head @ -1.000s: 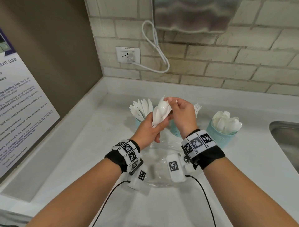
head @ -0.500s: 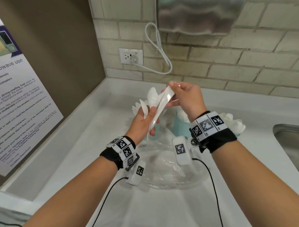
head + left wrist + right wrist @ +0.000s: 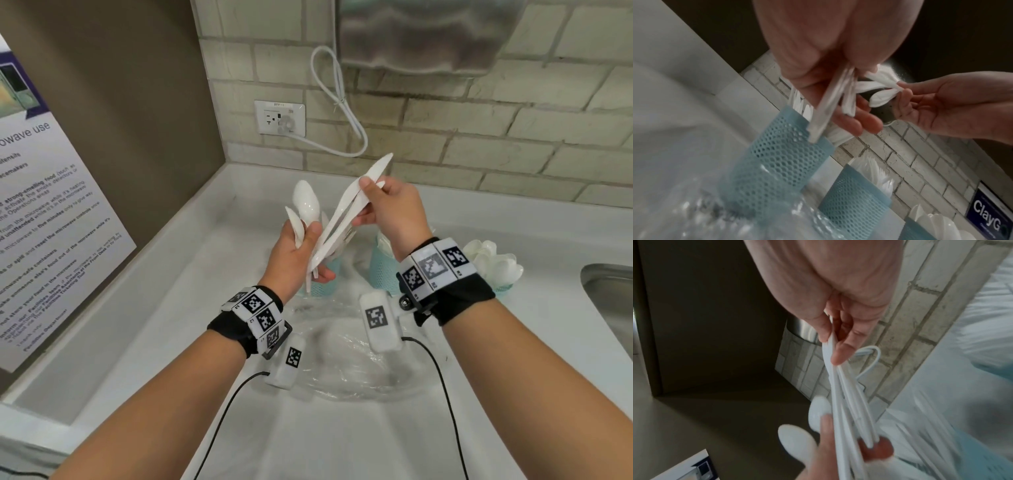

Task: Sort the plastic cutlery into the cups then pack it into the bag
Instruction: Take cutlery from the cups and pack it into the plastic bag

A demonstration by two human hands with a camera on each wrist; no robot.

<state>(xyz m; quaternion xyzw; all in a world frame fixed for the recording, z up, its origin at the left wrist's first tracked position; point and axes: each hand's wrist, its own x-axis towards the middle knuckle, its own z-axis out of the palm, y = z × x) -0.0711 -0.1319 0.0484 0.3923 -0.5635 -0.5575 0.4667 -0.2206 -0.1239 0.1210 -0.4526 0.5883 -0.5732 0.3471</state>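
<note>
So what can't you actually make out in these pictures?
- Left cup: head view, mostly hidden behind the left hand; contents unclear.
- Middle cup: right hand and its wrist band cover it.
- Bag: clear plastic, wrist cameras overlap it; opening unreadable.
- Knives: right wrist view, motion blur; count uncertain.
- Sink: cut off by the right edge.

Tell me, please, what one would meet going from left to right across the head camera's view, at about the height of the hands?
Microwave poster → left hand holding spoons → knives pinched by the right hand → cup of spoons → sink.
</note>
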